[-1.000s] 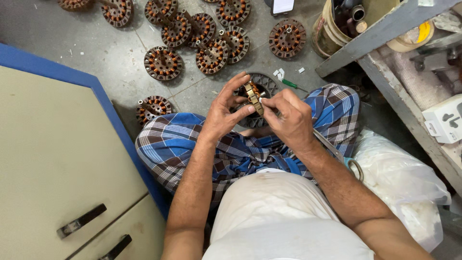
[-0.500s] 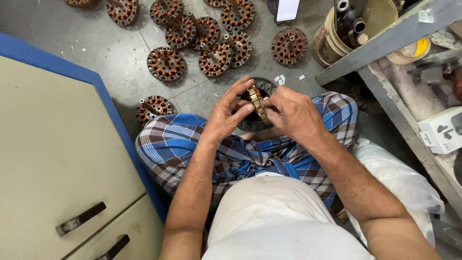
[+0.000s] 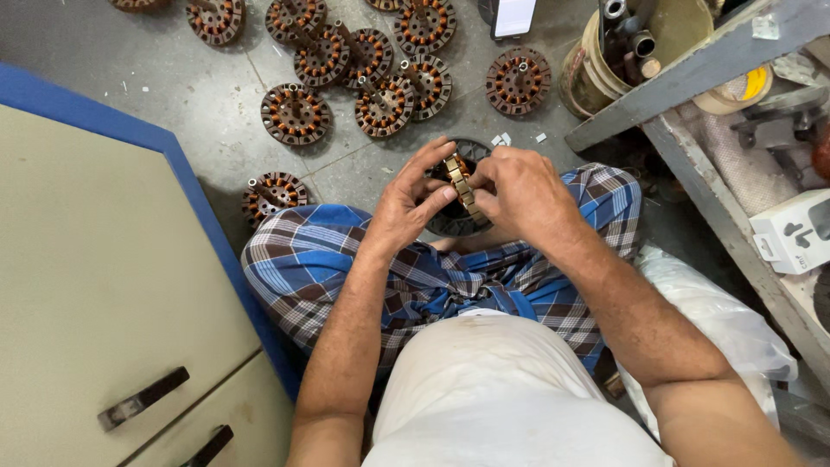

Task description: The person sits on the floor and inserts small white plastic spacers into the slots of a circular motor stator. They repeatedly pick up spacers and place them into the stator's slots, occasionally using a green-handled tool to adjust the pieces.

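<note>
Since 0.5 s ago the hands barely shifted. Left hand: fingers spread, thumb and forefinger pinching the small brass-coloured stator ring held edge-on. Right hand: curled narrow, gripping the same ring. Dark round stator beneath. Cabinet at 9 o'clock; bare floor at 11 o'clock.

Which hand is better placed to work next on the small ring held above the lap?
Probably the right hand: its fingertips pinch the ring at the edge, while the left hand cradles and steadies it.
</note>
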